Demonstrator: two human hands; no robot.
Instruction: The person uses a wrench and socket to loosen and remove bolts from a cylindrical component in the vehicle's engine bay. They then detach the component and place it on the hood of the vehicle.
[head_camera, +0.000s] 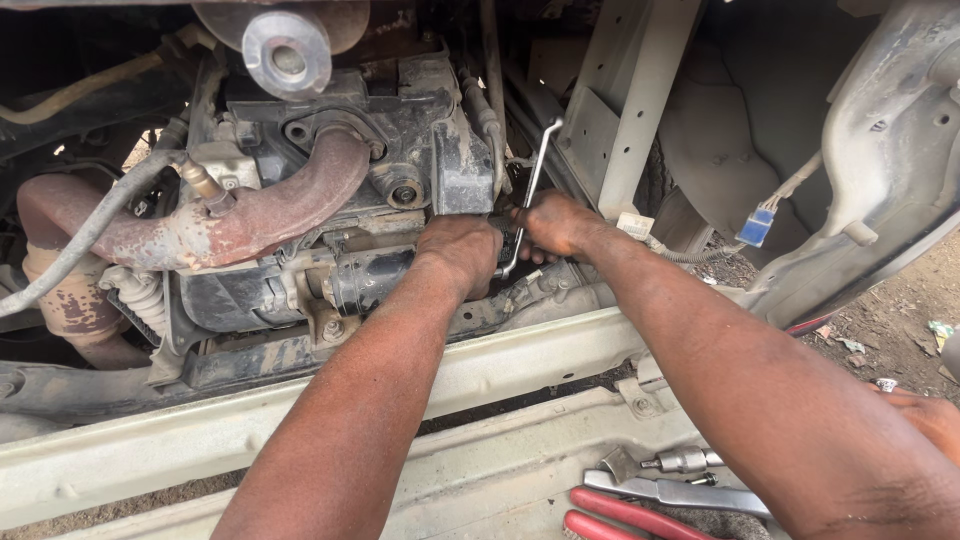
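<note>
Centrally, left hand (458, 250) and right hand (555, 224), fingers clamped on bent wrench (530, 185); rusty pipe (260, 215) at nine o'clock.

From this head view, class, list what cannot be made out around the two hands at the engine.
- Lower end of the bent wrench: hidden by the right hand.
- Fastener being worked: behind the left hand.
- Red-handled pliers: cut off by the bottom edge.
- Left-hand grip: unclear.

place: outdoor roadside vehicle repair spot | shown by: exposed greasy engine (330, 190) and rusty exhaust pipe (250, 215) seen under a raised cab | bare littered dirt ground (890, 320) | pliers (620, 512) and wrenches laid on the chassis rail (480, 470)
</note>
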